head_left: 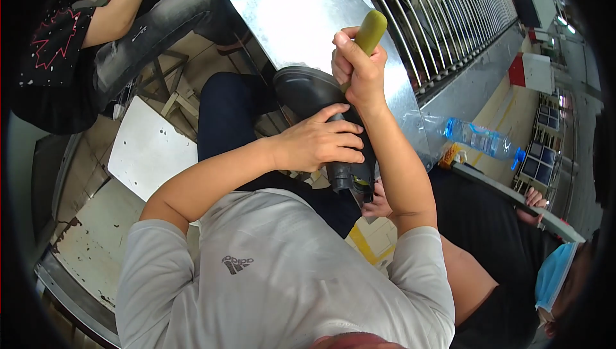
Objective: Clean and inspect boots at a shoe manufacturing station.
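Note:
My left hand (321,140) lies over a black plastic part (308,89) with a broad rounded end and a narrower tube-like end, its fingers wrapped around the narrow section. My right hand (364,70) is closed around a tool with an olive-green handle (372,28). The handle's rounded butt points up and away from me. The tool's lower end is hidden by the hand and the black part, so its kind does not show. The black part is held in front of my body, above my lap.
Ahead stands a shiny metal table (276,2), with a roller conveyor (443,22) to its right. A clear plastic bottle (484,140) lies at the right. A co-worker's hand (378,201) is close to the part's lower end. Another person sits at left near a white board (154,147).

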Available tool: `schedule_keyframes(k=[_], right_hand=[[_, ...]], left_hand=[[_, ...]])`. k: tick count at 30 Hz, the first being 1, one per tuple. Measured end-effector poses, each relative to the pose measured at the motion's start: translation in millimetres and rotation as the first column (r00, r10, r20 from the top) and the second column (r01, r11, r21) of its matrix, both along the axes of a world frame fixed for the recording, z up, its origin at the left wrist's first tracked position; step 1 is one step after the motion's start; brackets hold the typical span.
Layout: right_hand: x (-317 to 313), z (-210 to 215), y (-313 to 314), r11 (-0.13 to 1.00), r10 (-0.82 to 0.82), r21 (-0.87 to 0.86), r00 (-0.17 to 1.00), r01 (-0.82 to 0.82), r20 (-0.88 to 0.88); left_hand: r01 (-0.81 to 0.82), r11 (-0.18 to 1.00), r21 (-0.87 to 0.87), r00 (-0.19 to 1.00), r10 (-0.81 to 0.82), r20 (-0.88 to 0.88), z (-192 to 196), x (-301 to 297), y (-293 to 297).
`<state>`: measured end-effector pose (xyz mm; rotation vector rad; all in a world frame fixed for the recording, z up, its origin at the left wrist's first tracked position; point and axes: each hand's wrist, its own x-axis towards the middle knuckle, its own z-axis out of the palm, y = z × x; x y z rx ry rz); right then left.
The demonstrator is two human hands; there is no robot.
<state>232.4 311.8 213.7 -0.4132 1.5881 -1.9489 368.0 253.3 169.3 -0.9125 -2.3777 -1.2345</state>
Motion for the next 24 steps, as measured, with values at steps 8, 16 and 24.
schedule_keyframes(k=[8, 16, 24], right_hand=[[-4, 3, -26, 0.989, 0.144, 0.032, 0.989, -0.145, 0.032], [4, 5, -56, 0.962, 0.260, 0.075, 0.965, -0.261, 0.023], [-15, 30, -52, 0.971, 0.220, 0.140, 0.954, -0.193, -0.206]], left_hand=[[-0.013, 0.999, 0.037, 1.000, 0.014, -0.017, 0, -3, 1], [0.046, 0.997, 0.058, 0.999, -0.045, -0.018, -2, -5, 3], [0.104, 0.995, -0.008, 0.992, -0.103, 0.073, 5, -26, -5]])
